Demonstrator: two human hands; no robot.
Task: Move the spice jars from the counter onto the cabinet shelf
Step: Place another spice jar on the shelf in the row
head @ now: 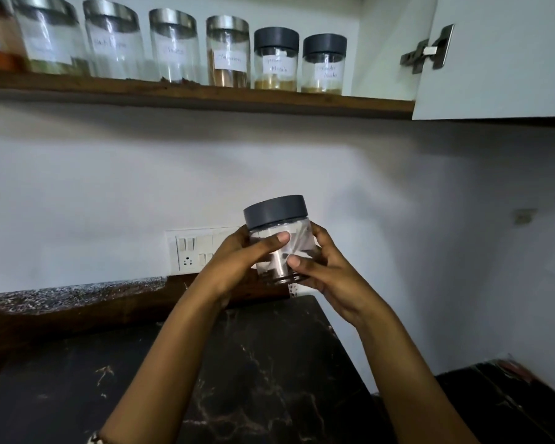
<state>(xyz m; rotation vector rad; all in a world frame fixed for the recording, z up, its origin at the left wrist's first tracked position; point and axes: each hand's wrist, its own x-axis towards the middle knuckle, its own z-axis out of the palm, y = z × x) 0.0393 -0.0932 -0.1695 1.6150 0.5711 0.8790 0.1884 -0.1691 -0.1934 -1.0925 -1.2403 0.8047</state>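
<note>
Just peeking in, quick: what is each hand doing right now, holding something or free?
Left hand: holding, fingers curled round the dark-lidded jar.
Right hand: holding the same jar from its other side.

Clear glossy jar (281,248), matt grey lid (274,211); wooden shelf (205,94); polished dark marble counter (269,363).
</note>
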